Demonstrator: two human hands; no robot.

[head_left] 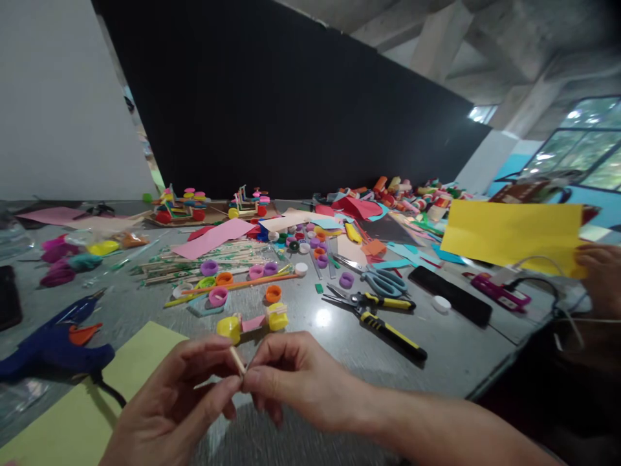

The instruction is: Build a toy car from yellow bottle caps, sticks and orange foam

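Note:
My left hand point(182, 401) and my right hand point(295, 378) meet low in the middle of the view, both pinched on a short wooden stick point(237, 360) held between their fingertips. Just beyond them on the grey table point(451, 349) lies a small piece made of two yellow bottle caps joined by a pink strip point(253, 321). Loose purple, orange and pink caps point(218, 285) and a pile of wooden sticks point(204, 259) lie farther back.
A blue glue gun point(58, 340) lies at the left beside a pale green sheet point(87, 401). Pliers point(383, 320) and scissors point(381, 279) lie right of centre. Another person's hand point(601, 278) holds a yellow paper point(509, 236) at the right. Coloured paper scraps crowd the back.

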